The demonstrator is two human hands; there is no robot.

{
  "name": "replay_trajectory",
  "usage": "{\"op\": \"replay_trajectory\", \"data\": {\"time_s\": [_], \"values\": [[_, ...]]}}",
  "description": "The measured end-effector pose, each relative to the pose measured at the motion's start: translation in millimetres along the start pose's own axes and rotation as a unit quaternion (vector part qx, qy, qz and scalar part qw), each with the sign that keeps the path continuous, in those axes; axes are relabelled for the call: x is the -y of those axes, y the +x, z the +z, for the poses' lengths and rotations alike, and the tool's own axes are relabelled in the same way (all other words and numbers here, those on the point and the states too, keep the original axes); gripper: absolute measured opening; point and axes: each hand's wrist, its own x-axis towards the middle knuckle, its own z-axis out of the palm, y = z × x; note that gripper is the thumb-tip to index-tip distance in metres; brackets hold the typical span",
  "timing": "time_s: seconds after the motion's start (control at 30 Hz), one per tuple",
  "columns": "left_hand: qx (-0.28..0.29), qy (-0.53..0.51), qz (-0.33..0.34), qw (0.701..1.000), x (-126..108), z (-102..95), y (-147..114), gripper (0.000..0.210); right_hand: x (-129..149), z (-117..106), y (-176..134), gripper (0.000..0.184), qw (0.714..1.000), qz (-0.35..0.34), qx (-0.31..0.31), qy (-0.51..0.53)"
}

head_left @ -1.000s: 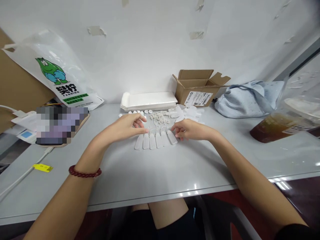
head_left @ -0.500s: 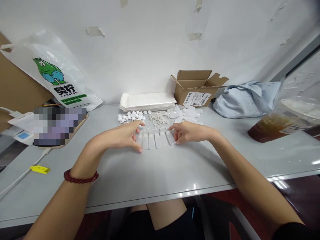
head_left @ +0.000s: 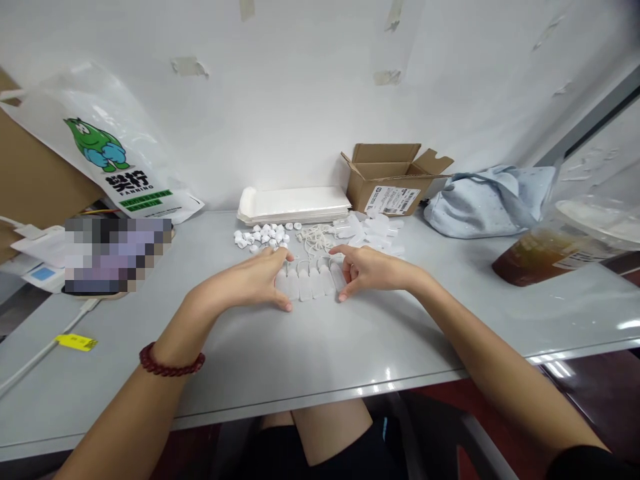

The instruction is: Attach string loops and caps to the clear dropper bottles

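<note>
A row of several flat, translucent plastic pieces (head_left: 306, 285) with white cord loops at their far ends lies on the grey table between my hands. My left hand (head_left: 260, 277) is at the row's left end, thumb and fingers apart, seemingly touching the outermost piece. At the right end, my right hand (head_left: 367, 270) has its thumb and index finger spread along the edge of the last piece. Behind the row are a pile of small white caps (head_left: 265, 235), a tangle of white cords (head_left: 316, 239) and more loose translucent pieces (head_left: 377, 228).
A stack of white trays or sleeves (head_left: 295, 203) lies by the wall, beside an open cardboard box (head_left: 390, 183). Further right are a light blue cloth bag (head_left: 487, 203) and a tilted-looking drink cup (head_left: 537, 253). Left are a phone (head_left: 117, 257), a cable (head_left: 37, 360) and a plastic bag (head_left: 125, 147).
My hands have come closer together from both sides. The plastic pieces between them now sit tighter, with smaller gaps.
</note>
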Motion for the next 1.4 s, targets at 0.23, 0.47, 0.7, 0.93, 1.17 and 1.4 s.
{"op": "replay_trajectory", "data": {"time_s": [0.23,0.47,0.7,0.93,1.17,1.4], "values": [[-0.009,0.016,-0.024,1.000,-9,3.7,-1,0.080,2,9,2,0.098,0.999,-0.007,-0.022,-0.025],[-0.032,0.023,-0.022,0.999,-3,5.9,2,0.072,7,13,2,0.094,0.998,-0.015,-0.043,-0.041],[-0.034,0.027,-0.033,0.998,-1,4.7,0,0.072,10,14,1,0.105,0.999,-0.019,-0.044,-0.026],[-0.058,0.008,-0.005,0.998,8,3.1,-1,0.083,7,11,1,0.108,0.999,-0.015,-0.029,0.000],[-0.209,-0.029,0.036,0.977,8,8.6,15,0.055,5,4,-1,0.123,0.998,-0.004,-0.036,0.059],[-0.337,-0.058,0.091,0.935,-7,22.1,32,0.028,-3,-13,-3,0.090,0.986,0.006,-0.156,0.063]]}}
